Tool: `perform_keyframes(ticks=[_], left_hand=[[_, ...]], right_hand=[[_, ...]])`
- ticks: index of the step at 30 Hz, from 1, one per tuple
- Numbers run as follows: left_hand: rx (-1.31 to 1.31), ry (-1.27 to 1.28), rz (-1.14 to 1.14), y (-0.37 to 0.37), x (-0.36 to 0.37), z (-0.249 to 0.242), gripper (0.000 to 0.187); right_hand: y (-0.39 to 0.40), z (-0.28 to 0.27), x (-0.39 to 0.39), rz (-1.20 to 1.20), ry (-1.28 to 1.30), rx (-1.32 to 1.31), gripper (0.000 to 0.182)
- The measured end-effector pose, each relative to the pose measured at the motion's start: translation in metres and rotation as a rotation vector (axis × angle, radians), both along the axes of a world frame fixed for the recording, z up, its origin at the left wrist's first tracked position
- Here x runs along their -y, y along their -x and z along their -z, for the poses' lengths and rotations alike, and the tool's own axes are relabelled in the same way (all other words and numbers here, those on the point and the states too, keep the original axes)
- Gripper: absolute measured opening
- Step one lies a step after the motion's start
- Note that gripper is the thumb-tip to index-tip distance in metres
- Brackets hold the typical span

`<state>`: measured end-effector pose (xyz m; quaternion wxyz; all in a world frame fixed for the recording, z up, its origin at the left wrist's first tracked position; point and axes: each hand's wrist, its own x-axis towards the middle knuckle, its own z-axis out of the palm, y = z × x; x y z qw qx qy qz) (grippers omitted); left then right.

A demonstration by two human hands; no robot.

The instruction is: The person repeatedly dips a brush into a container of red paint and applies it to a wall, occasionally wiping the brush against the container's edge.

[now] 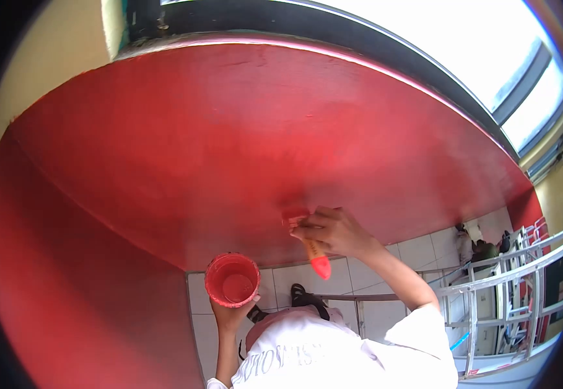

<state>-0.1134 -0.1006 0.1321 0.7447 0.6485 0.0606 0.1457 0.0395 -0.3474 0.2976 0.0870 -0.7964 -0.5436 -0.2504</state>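
Observation:
My right hand point(336, 233) is closed around a paintbrush point(315, 253) with a yellow handle and a red end. Its bristles are up at the red painted wall point(249, 149), where a darker patch shows around them. My left hand point(231, 314) grips a small red paint bucket point(236, 287) from below and the side, its open top facing me. Red paint coats the inside and rim of the bucket. Most of the left fingers are hidden behind it.
Another red wall point(87, 272) meets the painted one in a corner on the left. A dark window frame point(242, 18) runs along the top. Metal ladders point(472, 305) stand to the right on the white tiled floor point(421, 251). My sandalled foot point(299, 293) is below.

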Motion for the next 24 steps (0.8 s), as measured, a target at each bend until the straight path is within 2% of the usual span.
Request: perform_keyframes(ticks=[2,4,5,7,8,10,11,14,15,16,17,19,20,21,23,24], left_hand=[[0.000,0.069,-0.011,0.000,0.001,-0.012,0.082],[-0.030,0.036,0.012,0.001,-0.001,-0.014,0.082],[-0.037,0.019,0.025,0.000,-0.001,-0.016,0.082],[-0.015,0.004,0.010,0.001,0.000,-0.022,0.082],[-0.002,-0.001,0.001,0.001,0.000,-0.024,0.082],[0.023,0.012,-0.001,0.002,-0.002,-0.022,0.081],[0.035,0.021,-0.008,0.003,-0.002,-0.021,0.081],[0.051,0.016,-0.024,0.004,-0.004,-0.024,0.080],[0.022,0.007,-0.027,0.008,-0.005,-0.024,0.080],[-0.009,-0.003,-0.019,0.010,-0.005,-0.020,0.080],[-0.037,-0.013,-0.007,0.011,-0.005,-0.017,0.080],[-0.066,-0.006,0.019,0.009,-0.004,-0.007,0.079],[-0.078,-0.001,0.026,0.010,-0.004,-0.004,0.079],[-0.066,0.010,0.028,0.009,-0.004,-0.004,0.079],[-0.042,0.039,0.024,0.010,-0.003,-0.005,0.078],[-0.034,0.047,0.022,0.010,-0.002,-0.005,0.078]], right_hand=[[0.002,-0.049,-0.003,0.039,-0.222,-0.026,0.025],[0.002,-0.108,-0.011,0.019,-0.539,0.304,0.028],[-0.005,-0.117,-0.009,0.033,-0.547,0.446,0.029],[-0.011,-0.115,-0.010,0.084,-0.401,0.575,0.033],[-0.014,-0.096,-0.015,0.090,-0.279,0.525,0.034],[-0.009,-0.005,-0.004,0.220,-0.014,0.444,0.036],[-0.002,0.023,-0.007,0.207,0.102,0.297,0.040],[0.002,0.009,-0.007,0.070,-0.121,-0.153,0.037],[0.008,-0.039,-0.015,0.025,-0.291,-0.101,0.033],[0.012,-0.078,-0.015,0.038,-0.375,0.068,0.028],[0.007,-0.101,-0.016,-0.016,-0.535,0.318,0.029],[-0.001,-0.109,-0.009,0.083,-0.529,0.522,0.030],[-0.003,-0.104,-0.006,0.132,-0.414,0.555,0.032],[-0.007,-0.074,0.001,0.159,-0.259,0.438,0.034],[-0.004,0.020,0.009,0.185,-0.014,0.256,0.039],[0.000,0.049,0.007,0.183,0.078,0.194,0.041]])
